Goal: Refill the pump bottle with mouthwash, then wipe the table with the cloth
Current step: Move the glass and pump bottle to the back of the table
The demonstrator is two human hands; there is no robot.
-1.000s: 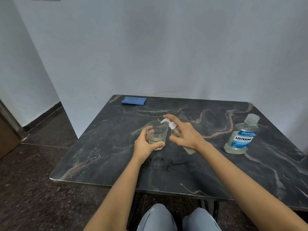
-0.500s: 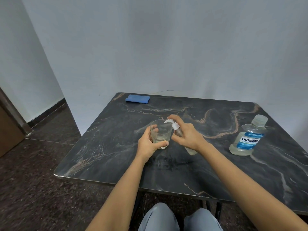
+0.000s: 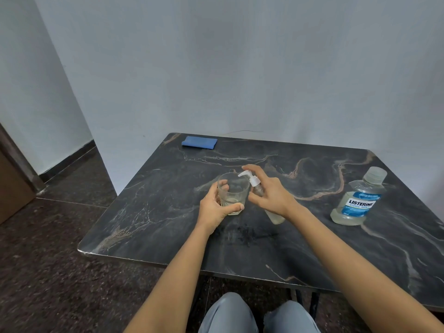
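On the table (image 3: 149,212), left hand (image 3: 216,207) grips nearly empty glass (image 3: 231,195); right hand (image 3: 271,195) grips pump bottle (image 3: 258,191).

Dark marbled table (image 3: 168,224) with blue cloth (image 3: 199,142), glass (image 3: 232,193), mouthwash bottle (image 3: 358,200)

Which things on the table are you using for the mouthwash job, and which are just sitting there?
For the job:
pump bottle, in the right hand
mouthwash bottle
blue cloth, for wiping later
table

Not named in the job:
glass, held by the left hand
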